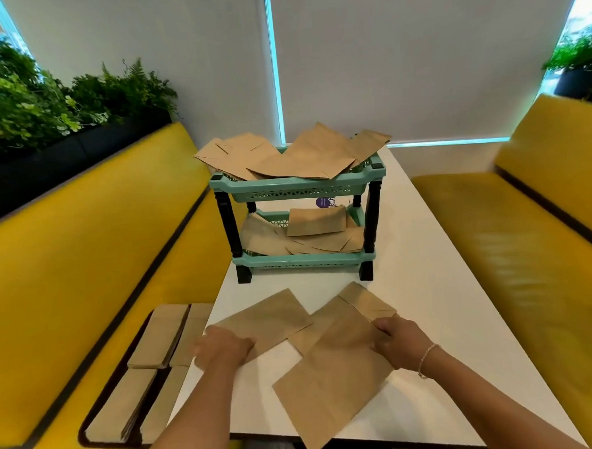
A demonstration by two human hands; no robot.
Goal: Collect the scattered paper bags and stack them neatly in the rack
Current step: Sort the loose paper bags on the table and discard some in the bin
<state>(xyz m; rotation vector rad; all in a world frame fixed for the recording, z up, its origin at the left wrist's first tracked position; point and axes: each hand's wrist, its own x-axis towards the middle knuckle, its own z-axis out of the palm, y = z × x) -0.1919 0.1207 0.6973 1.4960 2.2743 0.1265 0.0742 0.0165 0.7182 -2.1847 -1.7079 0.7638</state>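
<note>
Two bare forearms enter from the bottom edge, no sleeves visible on either. Left hand (225, 346) is bare, with no ring, watch or band showing, and is a bit motion-blurred. Right hand (398, 342) is bare too, with a thin pale beaded bracelet (426, 358) sitting at the wrist, a single strand of small light beads. Nails too small to read. No gloves. Rest of the person out of view.
</note>
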